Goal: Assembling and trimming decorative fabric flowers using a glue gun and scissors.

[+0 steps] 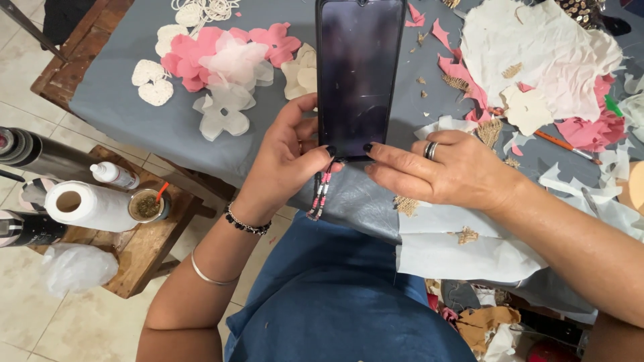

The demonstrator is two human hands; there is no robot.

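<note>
Upright above the counter [168,127], a black smartphone [359,74] fills the middle of the view, its dark screen off and glossy, faintly scratched, set in a black case with rounded corners. From its lower edge hangs a short beaded strap [320,194] in pink, white and black. The left hand [285,157] grips the phone's lower left corner, thumb and fingers [305,107] curled around the edge and closed on it; a dark beaded bracelet and a thin silver bangle sit on that wrist. The right hand [446,171] lies flat just beside the phone's bottom edge, fingers together and extended, the fingertips with dark nails touching the lower right corner; a ring sits on one finger.

Behind the phone, on the grey cloth-covered counter, lie pink fabric flowers [201,53] with white translucent ones [225,110] and crocheted cream pieces [153,82]. To the right, scraps of white and pink fabric [543,60] are scattered about with an orange pencil [567,146]. On a low wooden stool [144,251] at the left stand a paper towel roll [87,204], a small white bottle [114,175] and a cup with a straw [147,204].
</note>
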